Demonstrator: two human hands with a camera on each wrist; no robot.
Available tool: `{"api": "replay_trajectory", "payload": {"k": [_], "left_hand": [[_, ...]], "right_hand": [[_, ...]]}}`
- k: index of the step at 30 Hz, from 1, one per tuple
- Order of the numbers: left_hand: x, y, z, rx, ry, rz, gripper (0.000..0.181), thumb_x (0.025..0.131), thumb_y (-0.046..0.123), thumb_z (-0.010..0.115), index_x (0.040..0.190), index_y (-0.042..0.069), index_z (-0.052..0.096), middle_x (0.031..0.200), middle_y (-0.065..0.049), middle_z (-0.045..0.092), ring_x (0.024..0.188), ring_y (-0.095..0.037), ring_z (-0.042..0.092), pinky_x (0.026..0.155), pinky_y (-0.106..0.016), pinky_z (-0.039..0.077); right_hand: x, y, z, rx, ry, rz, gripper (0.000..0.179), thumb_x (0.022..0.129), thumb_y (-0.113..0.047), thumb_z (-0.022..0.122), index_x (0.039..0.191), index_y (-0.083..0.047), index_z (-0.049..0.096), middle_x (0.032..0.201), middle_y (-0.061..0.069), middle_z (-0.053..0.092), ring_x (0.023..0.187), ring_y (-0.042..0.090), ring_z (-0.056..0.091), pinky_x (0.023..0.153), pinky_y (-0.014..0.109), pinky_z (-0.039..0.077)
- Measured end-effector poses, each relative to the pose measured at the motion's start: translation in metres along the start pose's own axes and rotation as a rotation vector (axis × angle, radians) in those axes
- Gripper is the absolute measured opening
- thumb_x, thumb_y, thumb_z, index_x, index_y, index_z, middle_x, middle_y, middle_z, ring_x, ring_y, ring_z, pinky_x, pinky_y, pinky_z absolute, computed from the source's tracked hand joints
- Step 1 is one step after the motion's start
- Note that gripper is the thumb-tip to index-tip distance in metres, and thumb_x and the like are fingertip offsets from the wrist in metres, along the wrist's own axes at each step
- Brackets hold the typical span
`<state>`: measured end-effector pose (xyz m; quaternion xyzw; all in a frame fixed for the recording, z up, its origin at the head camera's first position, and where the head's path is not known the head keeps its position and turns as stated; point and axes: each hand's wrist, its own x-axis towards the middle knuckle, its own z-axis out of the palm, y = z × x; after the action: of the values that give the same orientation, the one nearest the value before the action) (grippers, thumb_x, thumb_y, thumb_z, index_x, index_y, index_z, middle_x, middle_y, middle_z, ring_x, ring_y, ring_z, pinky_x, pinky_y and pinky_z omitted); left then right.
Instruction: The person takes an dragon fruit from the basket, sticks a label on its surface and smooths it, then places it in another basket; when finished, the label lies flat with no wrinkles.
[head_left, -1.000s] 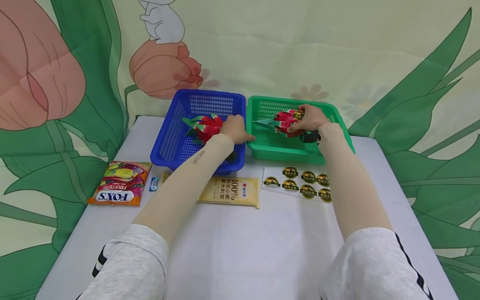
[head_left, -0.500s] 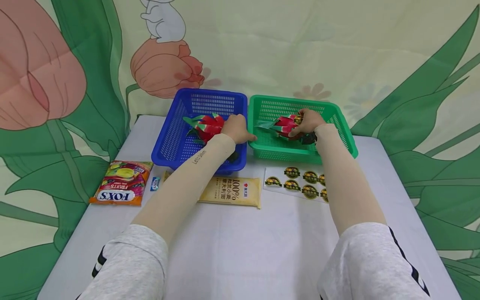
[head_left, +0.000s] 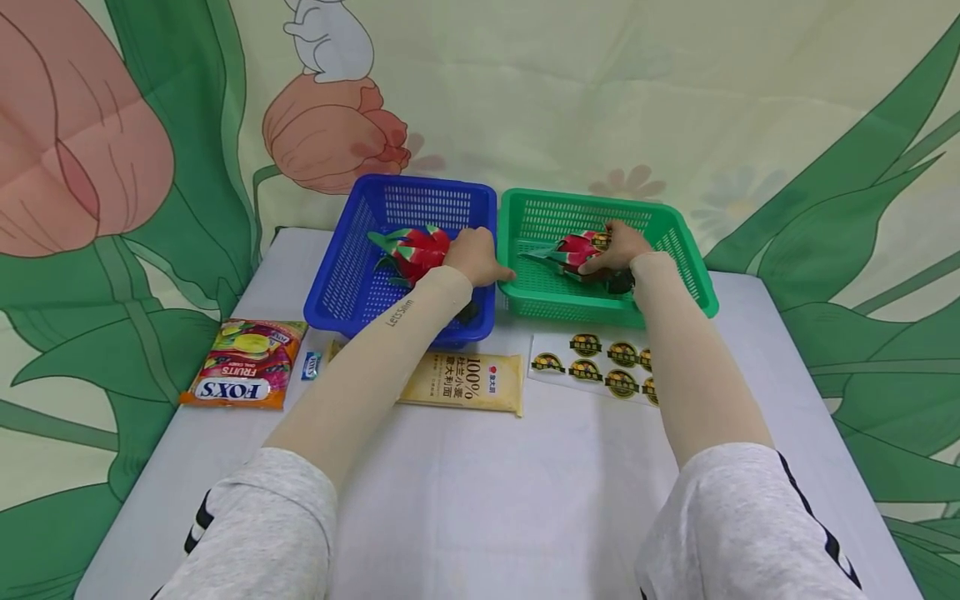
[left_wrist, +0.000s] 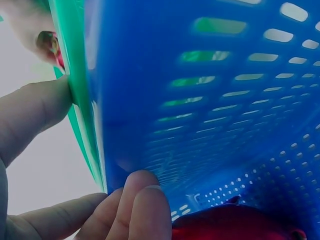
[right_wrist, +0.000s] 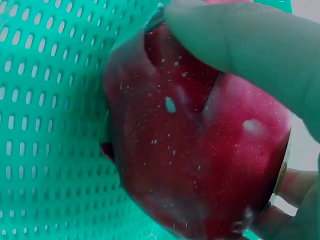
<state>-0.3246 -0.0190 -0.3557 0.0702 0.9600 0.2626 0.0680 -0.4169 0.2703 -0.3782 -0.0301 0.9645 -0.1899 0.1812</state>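
My left hand (head_left: 474, 257) grips the adjoining rims of the blue basket (head_left: 330, 250) and the green basket (head_left: 570, 307). In the left wrist view its thumb (left_wrist: 40, 107) presses the green rim, with fingers on the blue side. Inside the blue basket lies a red dragon fruit (head_left: 422, 252) with green scales, partly behind that hand. My right hand (head_left: 628, 248) holds a second dragon fruit (head_left: 574, 247), low inside the green basket. A gold-and-black round sticker (head_left: 601, 241) shows on this fruit. Thumb and fingers wrap its red skin (right_wrist: 165, 135) in the right wrist view.
On the white table (head_left: 465, 500) lie an orange-red FOX'S candy bag (head_left: 243, 364), a small blue packet (head_left: 311, 366), a yellow pasta pack (head_left: 461, 382) partly under my left arm, and a sticker sheet (head_left: 592, 367). A printed cloth (head_left: 555, 100) hangs behind.
My right hand has lowered the dragon fruit deeper into the green basket. My left hand keeps its grip on the rims; the head view has shifted slightly.
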Motion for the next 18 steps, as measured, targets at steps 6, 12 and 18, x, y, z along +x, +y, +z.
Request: {"api": "replay_trajectory", "payload": {"k": [6,12,18], "left_hand": [[0.002,0.000,0.000,0.008,-0.009,-0.012,0.051,0.089,0.042,0.081,0.116,0.001,0.068,0.106,-0.012,0.074,0.092,-0.023,0.070,0.087,-0.037,0.063],[0.000,0.000,0.000,0.005,-0.018,-0.012,0.050,0.090,0.042,0.080,0.116,0.001,0.068,0.105,-0.012,0.074,0.090,-0.023,0.070,0.088,-0.037,0.063],[-0.009,-0.001,-0.003,-0.002,-0.028,0.019,0.040,0.092,0.041,0.078,0.101,0.003,0.068,0.092,-0.010,0.069,0.081,-0.021,0.065,0.081,-0.034,0.062]], "right_hand": [[-0.009,0.000,-0.002,0.032,0.006,0.007,0.119,0.088,-0.041,0.081,0.166,-0.007,-0.002,0.169,0.029,0.019,0.153,0.050,0.027,0.119,0.066,0.034],[-0.019,0.004,-0.006,0.054,0.001,0.006,0.120,0.089,-0.041,0.079,0.166,-0.009,-0.006,0.171,0.028,0.015,0.154,0.050,0.024,0.120,0.066,0.033],[-0.034,0.004,-0.012,0.060,0.056,-0.041,0.115,0.092,-0.041,0.077,0.166,-0.007,-0.004,0.170,0.030,0.015,0.154,0.050,0.024,0.120,0.066,0.032]]}}
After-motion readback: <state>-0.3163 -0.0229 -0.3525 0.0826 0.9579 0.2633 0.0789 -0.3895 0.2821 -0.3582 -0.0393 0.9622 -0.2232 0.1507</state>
